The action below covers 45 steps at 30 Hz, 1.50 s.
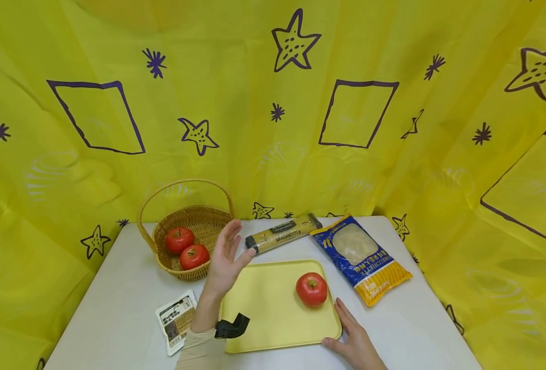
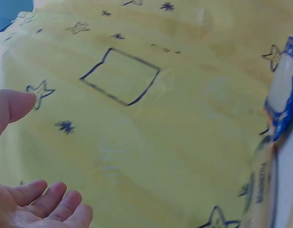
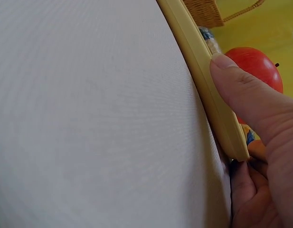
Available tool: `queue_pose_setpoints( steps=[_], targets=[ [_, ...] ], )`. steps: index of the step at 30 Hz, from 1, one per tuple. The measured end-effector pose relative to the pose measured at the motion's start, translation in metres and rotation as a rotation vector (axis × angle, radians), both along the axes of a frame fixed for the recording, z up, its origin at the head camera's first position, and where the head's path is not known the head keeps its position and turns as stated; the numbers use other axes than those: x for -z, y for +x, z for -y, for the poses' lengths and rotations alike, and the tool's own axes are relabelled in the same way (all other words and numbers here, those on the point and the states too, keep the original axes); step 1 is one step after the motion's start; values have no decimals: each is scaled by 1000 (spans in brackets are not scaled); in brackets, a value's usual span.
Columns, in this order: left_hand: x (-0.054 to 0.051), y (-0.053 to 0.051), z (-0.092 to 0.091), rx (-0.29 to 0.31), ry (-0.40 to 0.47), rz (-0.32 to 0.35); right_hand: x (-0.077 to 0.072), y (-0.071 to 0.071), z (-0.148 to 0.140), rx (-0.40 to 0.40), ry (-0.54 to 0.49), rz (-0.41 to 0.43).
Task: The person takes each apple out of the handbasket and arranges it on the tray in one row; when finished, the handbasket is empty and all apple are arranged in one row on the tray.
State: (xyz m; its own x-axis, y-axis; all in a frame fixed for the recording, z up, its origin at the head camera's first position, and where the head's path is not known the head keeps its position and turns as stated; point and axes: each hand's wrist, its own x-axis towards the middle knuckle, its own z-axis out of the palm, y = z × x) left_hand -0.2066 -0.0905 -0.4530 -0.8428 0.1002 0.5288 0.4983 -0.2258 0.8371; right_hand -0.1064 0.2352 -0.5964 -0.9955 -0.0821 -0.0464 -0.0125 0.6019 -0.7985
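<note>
My left hand is raised beside the basket, above the left part of a pale yellow tray. Its fingers are relaxed and hold nothing; the left wrist view shows thumb and fingers well apart. At the tray's near right corner, my right hand grips the edge. In the right wrist view its thumb lies along the rim, and the other fingers are curled at the corner, partly hidden. One red apple sits on the tray's right side.
A wicker basket with two red apples stands at the back left. Behind the tray lies a spaghetti pack; a blue and orange pasta bag is to its right. A flat white package lies left. Yellow cloth surrounds the table.
</note>
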Motion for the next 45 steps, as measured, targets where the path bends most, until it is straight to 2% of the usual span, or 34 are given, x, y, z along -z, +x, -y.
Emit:
queue_pose_setpoints(
  steps=[5, 11, 18, 21, 27, 30, 37, 45],
  targets=[
    [-7, 1, 35, -90, 96, -13, 0, 0, -1, -4, 2, 0],
    [-13, 0, 69, -174, 165, -14, -1, 0, 0, 4, 6, -13],
    [-16, -5, 96, -273, 199, 41, 0, 2, 1, 0, 5, -84],
    [-16, -9, 107, -312, 189, 69, 0, 2, 2, -2, -1, -78],
    [-11, -24, 123, -377, 114, 154, 0, 1, 1, 3, 17, -60],
    [-7, -35, 131, -390, 59, 220, 0, 0, 0, 0, 21, -61],
    [3, -61, 144, -412, -97, 364, 0, -1, 0, 7, 3, 18],
    [19, -80, 154, -454, -255, 505, 0, 3, -1, -8, 46, -99]
  ],
)
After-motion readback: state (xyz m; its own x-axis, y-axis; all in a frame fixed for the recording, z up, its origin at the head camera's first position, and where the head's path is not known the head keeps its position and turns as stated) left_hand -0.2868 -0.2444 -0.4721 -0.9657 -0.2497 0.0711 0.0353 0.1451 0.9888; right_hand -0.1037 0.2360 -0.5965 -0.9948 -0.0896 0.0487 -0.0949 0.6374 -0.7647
